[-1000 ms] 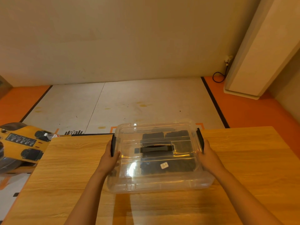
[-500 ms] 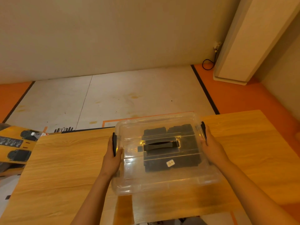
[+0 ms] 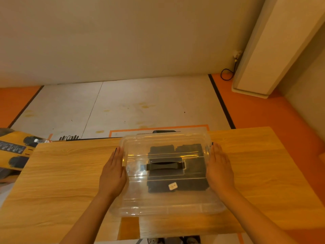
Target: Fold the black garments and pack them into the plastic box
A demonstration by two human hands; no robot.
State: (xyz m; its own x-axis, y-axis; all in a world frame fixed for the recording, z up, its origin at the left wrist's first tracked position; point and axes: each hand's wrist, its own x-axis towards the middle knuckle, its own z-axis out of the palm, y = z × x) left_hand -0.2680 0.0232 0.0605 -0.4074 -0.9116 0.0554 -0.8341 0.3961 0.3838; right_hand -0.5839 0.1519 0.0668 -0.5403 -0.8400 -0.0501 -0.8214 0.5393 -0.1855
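Centrally in frame, the clear lidded plastic box [image 3: 158,206] holds folded black garments [image 3: 193,173]; left hand [image 3: 112,173] and right hand [image 3: 219,171] press flat against its opposite sides, fingers straight.

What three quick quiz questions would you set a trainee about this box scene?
1. Where are the black garments? A on the floor; B inside the plastic box; C on a shelf.
2. True or false: the left hand and right hand both curl their fingers round the black handle.
3. Fill in: the black handle sits in the middle of the box's ____.

Key: 1 B. 2 False: both hands press flat against the box's sides. 3 lid.
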